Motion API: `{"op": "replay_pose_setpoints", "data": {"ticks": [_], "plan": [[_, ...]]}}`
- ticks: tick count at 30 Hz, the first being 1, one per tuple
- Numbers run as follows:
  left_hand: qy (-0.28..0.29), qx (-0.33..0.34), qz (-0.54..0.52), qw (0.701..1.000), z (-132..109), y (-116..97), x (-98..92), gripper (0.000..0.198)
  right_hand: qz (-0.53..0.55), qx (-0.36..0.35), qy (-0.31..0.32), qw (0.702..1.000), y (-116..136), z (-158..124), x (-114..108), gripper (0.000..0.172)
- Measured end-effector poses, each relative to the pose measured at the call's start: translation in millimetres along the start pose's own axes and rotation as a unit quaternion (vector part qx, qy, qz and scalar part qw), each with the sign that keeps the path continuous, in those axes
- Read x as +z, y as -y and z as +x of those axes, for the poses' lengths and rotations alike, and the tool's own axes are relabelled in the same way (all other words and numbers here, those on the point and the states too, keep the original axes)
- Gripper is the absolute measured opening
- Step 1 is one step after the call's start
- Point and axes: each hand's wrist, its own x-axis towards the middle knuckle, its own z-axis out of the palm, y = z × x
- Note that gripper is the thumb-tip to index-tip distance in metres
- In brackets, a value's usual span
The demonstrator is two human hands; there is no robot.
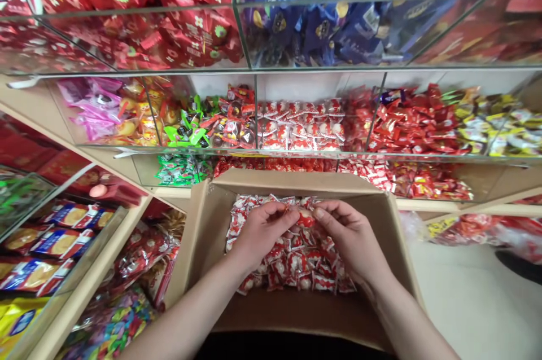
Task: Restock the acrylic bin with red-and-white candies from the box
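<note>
Both hands are over an open cardboard box (237, 315) that holds many red-and-white wrapped candies (292, 264). My left hand (266, 230) pinches one end of a wrapped candy (305, 218) between thumb and fingers. At the candy's other end, my right hand (349, 236) closes thumb and fingertips on the wrapper. The candy sits level between the two hands, above the pile. Its lower edge blends with the candies beneath.
Behind the box, clear-fronted shelf bins hold similar red-and-white candies (300, 126), green-wrapped candies (188, 123) and red ones (415, 120). Blue bags (322, 16) and red bags (195, 27) fill the upper shelf. Packaged biscuits (63, 241) stand at left. Pale floor (457, 292) shows at right.
</note>
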Motion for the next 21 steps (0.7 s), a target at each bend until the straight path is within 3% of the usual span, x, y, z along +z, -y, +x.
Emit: {"op": "replay_pose_setpoints", "data": {"ticks": [7, 12, 16, 19, 21], "plan": [[-0.048, 0.053, -0.090, 0.993, 1, 9, 11.5, 0.012, 0.008, -0.056, -0.028, 0.998, 0, -1, 6, 0.020], [-0.092, 0.110, 0.033, 0.989, 0, 11, 7.8, 0.017, 0.017, -0.019, 0.044, 0.999, -8, -3, 7, 0.024], [-0.132, 0.121, 0.135, 0.975, 0, 10, -6.5, 0.019, -0.087, -0.003, 0.038, 0.995, -21, 0, -4, 0.029], [-0.134, 0.111, 0.149, 0.973, 1, 14, -13.6, 0.022, -0.255, -0.126, 0.022, 0.959, -17, 1, -12, 0.019], [-0.123, 0.094, 0.133, 0.979, 4, 19, -12.5, 0.023, -0.371, -0.246, 0.051, 0.894, -8, -1, -12, 0.017]]}}
